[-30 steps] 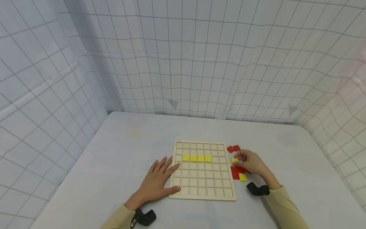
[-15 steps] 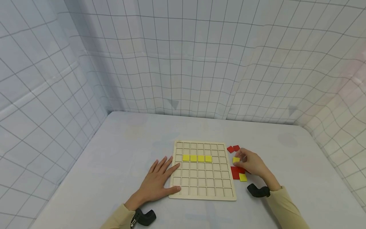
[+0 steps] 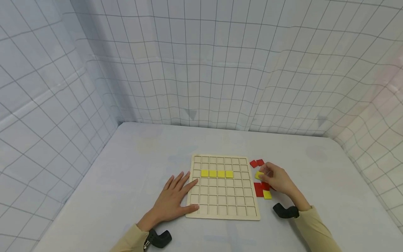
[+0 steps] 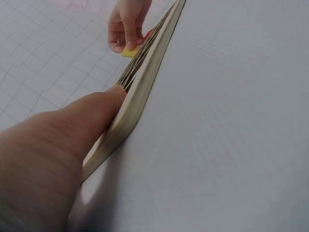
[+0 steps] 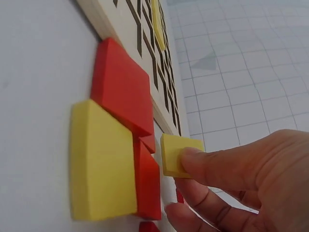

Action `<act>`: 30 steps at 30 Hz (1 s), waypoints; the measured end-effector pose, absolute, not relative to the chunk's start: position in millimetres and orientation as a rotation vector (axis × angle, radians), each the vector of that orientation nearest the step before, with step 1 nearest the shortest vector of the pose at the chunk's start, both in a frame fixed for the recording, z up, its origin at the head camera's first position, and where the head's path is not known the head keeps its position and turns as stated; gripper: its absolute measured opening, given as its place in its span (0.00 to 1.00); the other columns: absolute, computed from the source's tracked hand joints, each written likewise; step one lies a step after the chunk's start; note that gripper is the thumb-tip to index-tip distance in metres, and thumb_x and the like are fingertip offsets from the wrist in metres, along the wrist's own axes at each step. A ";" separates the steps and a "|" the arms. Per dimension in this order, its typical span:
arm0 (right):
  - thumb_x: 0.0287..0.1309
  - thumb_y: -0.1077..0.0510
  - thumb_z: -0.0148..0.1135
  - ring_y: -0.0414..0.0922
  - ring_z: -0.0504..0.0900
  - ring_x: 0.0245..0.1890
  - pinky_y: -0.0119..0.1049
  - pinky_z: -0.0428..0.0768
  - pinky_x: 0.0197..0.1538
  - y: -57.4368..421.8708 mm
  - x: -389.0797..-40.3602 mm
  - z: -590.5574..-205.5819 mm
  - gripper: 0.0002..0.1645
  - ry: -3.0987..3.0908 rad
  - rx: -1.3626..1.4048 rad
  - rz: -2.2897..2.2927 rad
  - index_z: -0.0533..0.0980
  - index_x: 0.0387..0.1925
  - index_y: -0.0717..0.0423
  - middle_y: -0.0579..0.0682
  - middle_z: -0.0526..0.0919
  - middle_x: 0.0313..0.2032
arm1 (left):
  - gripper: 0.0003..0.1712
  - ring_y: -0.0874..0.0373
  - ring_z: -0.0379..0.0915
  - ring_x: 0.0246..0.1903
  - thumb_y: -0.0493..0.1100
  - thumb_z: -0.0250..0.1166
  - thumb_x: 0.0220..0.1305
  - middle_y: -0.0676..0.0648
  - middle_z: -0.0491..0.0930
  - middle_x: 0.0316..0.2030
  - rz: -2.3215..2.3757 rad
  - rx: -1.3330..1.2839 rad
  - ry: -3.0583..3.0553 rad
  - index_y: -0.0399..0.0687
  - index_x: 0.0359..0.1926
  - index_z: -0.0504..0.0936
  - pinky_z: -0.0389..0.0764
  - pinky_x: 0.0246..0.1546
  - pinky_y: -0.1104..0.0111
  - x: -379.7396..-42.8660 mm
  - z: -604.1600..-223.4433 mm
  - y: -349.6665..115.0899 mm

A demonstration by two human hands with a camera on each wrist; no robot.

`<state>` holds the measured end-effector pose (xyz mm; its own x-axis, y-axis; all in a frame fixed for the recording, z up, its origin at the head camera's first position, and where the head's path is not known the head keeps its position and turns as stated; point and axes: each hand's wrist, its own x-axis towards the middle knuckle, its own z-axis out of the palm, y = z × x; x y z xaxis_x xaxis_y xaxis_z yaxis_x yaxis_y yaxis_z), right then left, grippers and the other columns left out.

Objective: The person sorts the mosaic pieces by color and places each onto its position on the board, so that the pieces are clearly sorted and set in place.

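My left hand (image 3: 171, 201) hides part of the board (image 3: 221, 200) at nine o'clock, my right hand (image 5: 246, 174) some of a yellow tile (image 5: 172, 154); the head view crops my left sleeve (image 3: 130, 239) at seven o'clock.

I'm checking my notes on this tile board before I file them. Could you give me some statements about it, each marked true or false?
1. The right hand pinches a yellow tile. True.
2. The left hand has its thumb on the board. True.
3. The tiles set in a row on the board are red. False: they are four yellow tiles.
4. Red tiles lie off the board, on its right side. True.
5. The pinched tile is the only yellow one off the board. False: a second loose yellow tile lies against the red ones.
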<state>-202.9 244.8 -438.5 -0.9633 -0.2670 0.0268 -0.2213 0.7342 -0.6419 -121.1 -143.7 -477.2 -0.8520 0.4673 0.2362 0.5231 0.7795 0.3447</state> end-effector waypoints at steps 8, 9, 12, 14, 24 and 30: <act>0.57 0.63 0.65 0.45 0.74 0.33 0.35 0.77 0.37 236.5 -203.4 -438.1 0.09 2.870 -0.478 -1.126 0.76 0.41 0.58 0.47 0.78 0.34 | 0.47 0.46 0.40 0.71 0.74 0.54 0.57 0.44 0.50 0.72 -0.600 -0.791 -2.821 0.57 0.72 0.60 0.39 0.67 0.49 -123.3 -479.9 -144.5; 0.57 0.63 0.65 0.45 0.74 0.33 0.35 0.77 0.37 234.6 -203.7 -437.5 0.09 2.864 -0.479 -1.140 0.76 0.40 0.58 0.47 0.78 0.34 | 0.47 0.47 0.40 0.71 0.74 0.54 0.57 0.44 0.50 0.72 -0.598 -0.792 -2.822 0.57 0.72 0.60 0.39 0.67 0.49 -123.4 -479.5 -144.7; 0.56 0.63 0.66 0.45 0.74 0.32 0.33 0.77 0.35 228.9 -205.0 -436.8 0.09 2.843 -0.485 -1.168 0.77 0.39 0.58 0.47 0.78 0.33 | 0.47 0.46 0.40 0.71 0.73 0.54 0.57 0.44 0.50 0.72 -0.599 -0.793 -2.825 0.57 0.72 0.60 0.39 0.67 0.49 -123.3 -478.1 -144.6; 0.56 0.62 0.67 0.44 0.74 0.31 0.32 0.76 0.33 224.4 -205.6 -436.2 0.09 2.829 -0.494 -1.185 0.77 0.38 0.58 0.47 0.78 0.32 | 0.47 0.46 0.40 0.71 0.73 0.54 0.58 0.44 0.50 0.72 -0.597 -0.793 -2.824 0.57 0.72 0.60 0.39 0.67 0.49 -123.4 -478.1 -144.6; 0.54 0.61 0.69 0.43 0.75 0.29 0.34 0.76 0.31 204.0 -209.4 -439.4 0.06 2.794 -0.562 -1.237 0.79 0.33 0.56 0.45 0.79 0.30 | 0.47 0.46 0.40 0.71 0.73 0.55 0.58 0.44 0.50 0.72 -0.596 -0.800 -2.824 0.57 0.72 0.59 0.39 0.67 0.48 -122.8 -478.1 -144.4; 0.54 0.61 0.69 0.43 0.73 0.29 0.36 0.75 0.34 194.8 -211.6 -442.7 0.04 2.813 -0.608 -1.201 0.80 0.33 0.54 0.43 0.79 0.30 | 0.47 0.46 0.39 0.71 0.73 0.54 0.58 0.44 0.49 0.72 -0.590 -0.796 -2.830 0.57 0.72 0.59 0.39 0.67 0.49 -122.4 -479.6 -144.2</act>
<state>-211.6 194.8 -442.7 -0.9238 -0.3604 0.1295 -0.3428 0.6276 -0.6990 -122.4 -144.2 -479.6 -0.8496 0.4705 0.2382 0.5265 0.7828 0.3317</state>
